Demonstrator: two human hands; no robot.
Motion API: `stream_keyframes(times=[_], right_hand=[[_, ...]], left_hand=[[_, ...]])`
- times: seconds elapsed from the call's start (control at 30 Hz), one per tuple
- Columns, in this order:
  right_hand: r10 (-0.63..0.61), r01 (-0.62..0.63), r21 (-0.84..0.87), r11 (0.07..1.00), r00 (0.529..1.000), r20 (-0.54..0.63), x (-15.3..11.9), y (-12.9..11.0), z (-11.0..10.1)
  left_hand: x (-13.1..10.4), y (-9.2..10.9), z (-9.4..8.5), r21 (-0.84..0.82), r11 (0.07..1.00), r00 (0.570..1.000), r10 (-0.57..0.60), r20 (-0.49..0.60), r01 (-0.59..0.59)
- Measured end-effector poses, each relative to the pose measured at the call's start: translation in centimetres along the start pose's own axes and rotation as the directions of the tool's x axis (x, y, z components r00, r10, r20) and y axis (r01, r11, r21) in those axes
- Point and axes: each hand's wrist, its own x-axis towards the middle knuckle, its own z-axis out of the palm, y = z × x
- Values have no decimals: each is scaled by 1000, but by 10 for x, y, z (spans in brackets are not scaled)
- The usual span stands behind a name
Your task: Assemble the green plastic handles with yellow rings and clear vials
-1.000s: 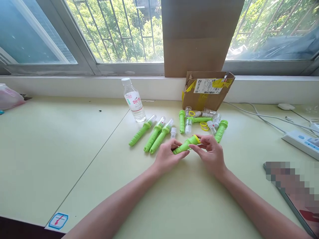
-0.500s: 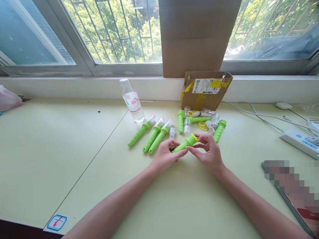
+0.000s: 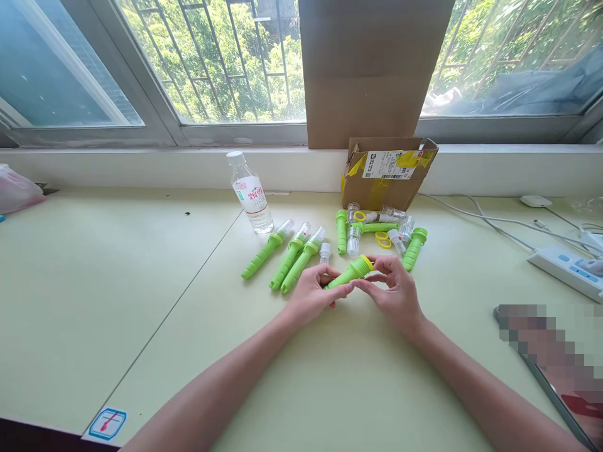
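Note:
My left hand [image 3: 311, 292] is closed around a green plastic handle [image 3: 353, 272], which tilts up to the right just above the table. A yellow ring [image 3: 367, 262] sits at the handle's wide end. The fingers of my right hand [image 3: 394, 292] curl against that ring, with the thumb close to my left thumb. Behind my left hand lie green handles with clear caps [image 3: 300, 258], side by side. A small white-topped clear piece [image 3: 325, 252] stands beside them. Loose yellow rings [image 3: 383, 240], clear caps [image 3: 353, 240] and a bare green handle [image 3: 415, 248] lie beyond my right hand.
A labelled water bottle [image 3: 252, 194] stands at the back left of the parts. Behind them is an open cardboard box [image 3: 384, 182] against the window sill. To the right are a power strip [image 3: 568, 269], white cables [image 3: 490, 220] and a phone [image 3: 541, 376].
Both hands keep nearly the same hold on the green handle and yellow ring. The view has shifted very slightly; the other parts stay where they were.

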Motion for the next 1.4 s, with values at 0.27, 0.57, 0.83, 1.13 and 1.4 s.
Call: stream_keyframes(times=[0.27, 0.57, 0.83, 1.13, 1.4], right_hand=[[-22, 22, 14, 1000, 1000, -6, 0, 1, -1], [-10, 9, 17, 1000, 999, 48, 2, -1, -2], [1, -1, -12, 1000, 1000, 10, 1, 1, -2], [15, -15, 14, 1000, 1000, -9, 0, 2, -2], [23, -23, 44, 999, 1000, 17, 0, 0, -1]], left_hand=[[0, 1, 1, -40, 999, 1000, -9, -14, 9], [2, 0, -3, -44, 999, 1000, -31, 3, 31], [3, -3, -7, -19, 999, 998, -32, 48, 33], [4, -6, -9, -30, 999, 997, -26, 73, 28], [2, 0, -9, 11, 999, 994, -47, 100, 46]])
